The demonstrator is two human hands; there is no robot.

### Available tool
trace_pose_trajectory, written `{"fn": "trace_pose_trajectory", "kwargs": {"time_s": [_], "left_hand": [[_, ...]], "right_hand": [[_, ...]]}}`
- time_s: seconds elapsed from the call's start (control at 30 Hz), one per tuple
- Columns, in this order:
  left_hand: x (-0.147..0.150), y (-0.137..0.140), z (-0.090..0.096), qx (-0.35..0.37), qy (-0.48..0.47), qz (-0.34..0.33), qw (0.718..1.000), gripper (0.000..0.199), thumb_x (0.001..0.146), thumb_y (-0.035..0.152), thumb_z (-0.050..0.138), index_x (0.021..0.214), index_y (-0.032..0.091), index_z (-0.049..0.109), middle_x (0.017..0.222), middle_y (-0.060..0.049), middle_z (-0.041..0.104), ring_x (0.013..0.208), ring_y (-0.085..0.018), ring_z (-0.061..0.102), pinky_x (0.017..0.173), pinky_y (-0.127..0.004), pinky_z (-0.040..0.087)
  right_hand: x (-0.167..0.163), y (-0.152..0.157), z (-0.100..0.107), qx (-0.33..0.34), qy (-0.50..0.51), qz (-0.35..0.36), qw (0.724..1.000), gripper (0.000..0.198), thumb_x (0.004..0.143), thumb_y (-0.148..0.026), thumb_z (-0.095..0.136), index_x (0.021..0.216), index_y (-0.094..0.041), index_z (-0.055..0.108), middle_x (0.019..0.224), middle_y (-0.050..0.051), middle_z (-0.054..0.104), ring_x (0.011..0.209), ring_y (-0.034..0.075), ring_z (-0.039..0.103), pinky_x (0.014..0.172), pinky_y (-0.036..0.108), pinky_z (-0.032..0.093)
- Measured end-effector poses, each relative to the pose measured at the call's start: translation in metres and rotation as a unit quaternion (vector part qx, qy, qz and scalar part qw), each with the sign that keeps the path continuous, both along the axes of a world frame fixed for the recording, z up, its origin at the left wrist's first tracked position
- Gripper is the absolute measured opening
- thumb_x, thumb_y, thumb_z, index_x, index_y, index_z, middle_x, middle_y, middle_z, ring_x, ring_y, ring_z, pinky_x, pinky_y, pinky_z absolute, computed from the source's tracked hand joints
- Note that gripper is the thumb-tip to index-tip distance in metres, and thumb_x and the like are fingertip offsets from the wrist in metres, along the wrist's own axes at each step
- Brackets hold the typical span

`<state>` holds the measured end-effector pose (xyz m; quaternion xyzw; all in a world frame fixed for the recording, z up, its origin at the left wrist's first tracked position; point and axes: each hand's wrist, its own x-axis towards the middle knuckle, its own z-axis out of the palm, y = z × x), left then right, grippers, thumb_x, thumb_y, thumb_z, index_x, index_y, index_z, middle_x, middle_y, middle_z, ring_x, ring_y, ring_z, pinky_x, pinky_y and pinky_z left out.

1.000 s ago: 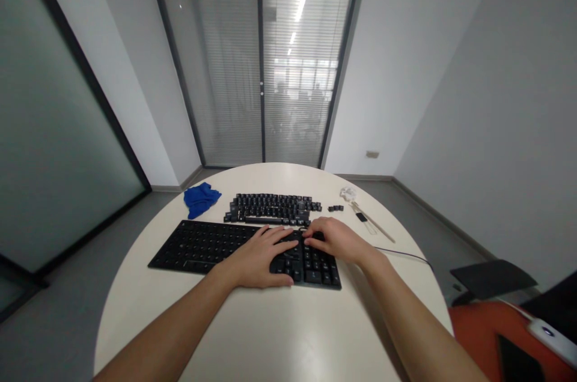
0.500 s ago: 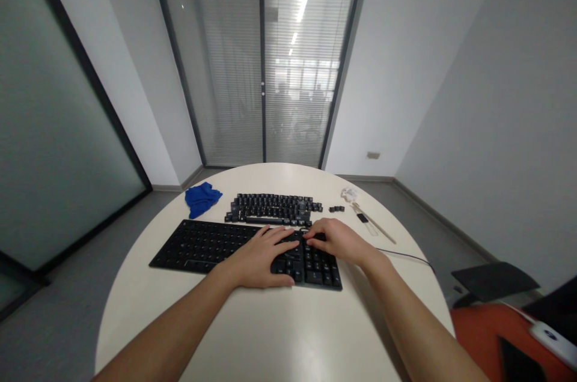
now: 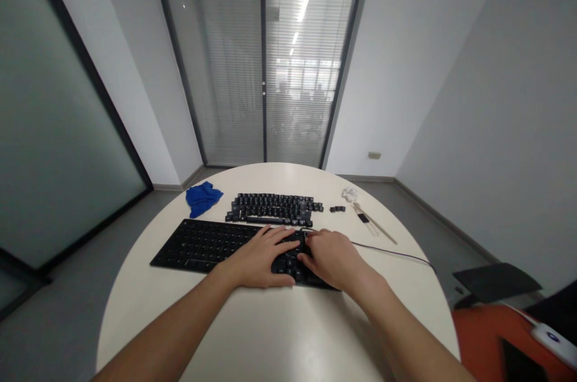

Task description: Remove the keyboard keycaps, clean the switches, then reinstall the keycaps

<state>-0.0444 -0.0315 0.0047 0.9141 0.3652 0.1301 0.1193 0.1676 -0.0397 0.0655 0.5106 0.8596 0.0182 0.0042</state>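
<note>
A black keyboard (image 3: 205,242) lies across the table, its left part showing rows without keycaps. My left hand (image 3: 259,259) rests on it with spread fingers, thumb along the front edge. Over the right part of the keyboard is my right hand (image 3: 333,256), fingers curled down near the back edge and thumb bent beside them. What lies under those curled fingers is hidden. Behind the keyboard, loose black keycaps (image 3: 273,206) are laid out in rows, and a few more keycaps (image 3: 337,209) sit apart to their right.
A blue cloth (image 3: 202,197) lies at the table's back left. At the back right are a crumpled whitish piece (image 3: 349,194), a thin stick (image 3: 381,227) and a wire tool with a black grip (image 3: 362,218). The cable (image 3: 392,251) runs to the table's right edge.
My right hand has turned and shifted slightly left and towards me, its fingers now more curled and covering more of the keyboard's right part. My left hand stays put.
</note>
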Motion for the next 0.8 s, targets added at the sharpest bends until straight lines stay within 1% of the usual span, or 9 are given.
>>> {"fn": "trace_pose_trajectory", "kwargs": {"time_s": [0.13,0.23,0.37,0.5,0.6,0.67,0.73,0.77,0.8], "left_hand": [[-0.001,0.0,-0.001,0.003,-0.011,0.0,1.0,0.082,0.081,0.065,0.066,0.151,0.033,0.038,0.162,-0.007,0.027,0.148,-0.036,0.025,0.121,-0.057,0.014],[-0.001,0.001,-0.003,0.006,-0.01,-0.001,1.0,0.083,0.08,0.066,0.066,0.151,0.032,0.039,0.162,-0.008,0.027,0.148,-0.036,0.026,0.121,-0.057,0.014],[0.0,0.0,-0.002,0.006,-0.007,-0.002,1.0,0.082,0.081,0.066,0.066,0.151,0.032,0.038,0.162,-0.008,0.029,0.148,-0.035,0.026,0.121,-0.057,0.014],[0.001,-0.001,0.0,0.005,0.002,0.001,1.0,0.083,0.08,0.065,0.066,0.151,0.033,0.038,0.162,-0.007,0.028,0.148,-0.035,0.025,0.121,-0.056,0.015],[0.002,-0.002,0.0,0.007,0.002,0.001,1.0,0.083,0.081,0.065,0.067,0.151,0.034,0.037,0.162,-0.006,0.028,0.148,-0.035,0.025,0.121,-0.056,0.016],[0.002,-0.002,-0.001,0.009,0.003,0.005,1.0,0.084,0.08,0.065,0.067,0.152,0.033,0.037,0.162,-0.007,0.028,0.148,-0.035,0.025,0.121,-0.056,0.016],[0.002,-0.002,-0.001,0.009,0.003,0.008,1.0,0.084,0.08,0.065,0.067,0.151,0.032,0.038,0.162,-0.007,0.029,0.148,-0.035,0.026,0.121,-0.057,0.016],[0.002,-0.002,-0.001,0.009,0.001,0.009,1.0,0.083,0.08,0.066,0.067,0.151,0.032,0.039,0.162,-0.007,0.028,0.148,-0.035,0.026,0.121,-0.057,0.016],[0.002,-0.002,-0.001,0.008,-0.001,0.009,1.0,0.083,0.08,0.066,0.067,0.15,0.032,0.039,0.162,-0.007,0.028,0.148,-0.036,0.026,0.121,-0.057,0.016]], "right_hand": [[-0.008,-0.007,0.003,-0.013,-0.003,0.001,1.0,0.03,0.092,-0.036,0.057,0.098,-0.013,0.075,0.1,0.02,0.075,0.093,0.033,0.07,0.078,0.038,0.052],[-0.005,-0.005,0.003,-0.024,0.001,0.014,1.0,0.028,0.093,-0.032,0.056,0.101,-0.013,0.074,0.102,0.02,0.074,0.1,0.033,0.068,0.08,0.038,0.052],[0.004,0.001,0.002,-0.025,0.026,0.032,0.999,0.028,0.093,-0.035,0.056,0.1,-0.016,0.075,0.107,0.017,0.073,0.105,0.032,0.065,0.082,0.037,0.052],[0.015,0.009,-0.001,-0.038,0.054,0.052,0.996,0.031,0.095,-0.038,0.053,0.089,-0.019,0.077,0.107,0.015,0.072,0.103,0.03,0.066,0.079,0.034,0.051],[0.022,0.019,-0.008,-0.043,0.086,0.059,0.994,0.033,0.095,-0.04,0.053,0.081,-0.021,0.076,0.106,0.012,0.073,0.097,0.026,0.067,0.076,0.031,0.049],[0.026,0.028,-0.014,-0.032,0.117,0.049,0.991,0.034,0.095,-0.042,0.053,0.078,-0.021,0.074,0.098,0.009,0.074,0.09,0.023,0.068,0.074,0.029,0.048],[0.032,0.04,-0.023,-0.005,0.143,0.019,0.99,0.038,0.097,-0.043,0.048,0.078,-0.021,0.072,0.088,0.008,0.074,0.081,0.021,0.068,0.072,0.028,0.047],[0.037,0.047,-0.027,0.009,0.15,0.006,0.989,0.038,0.097,-0.043,0.048,0.078,-0.02,0.072,0.085,0.008,0.073,0.079,0.021,0.067,0.072,0.029,0.047],[0.043,0.055,-0.032,0.032,0.158,-0.007,0.987,0.037,0.097,-0.041,0.048,0.078,-0.019,0.071,0.086,0.008,0.073,0.082,0.021,0.067,0.075,0.029,0.047]]}}
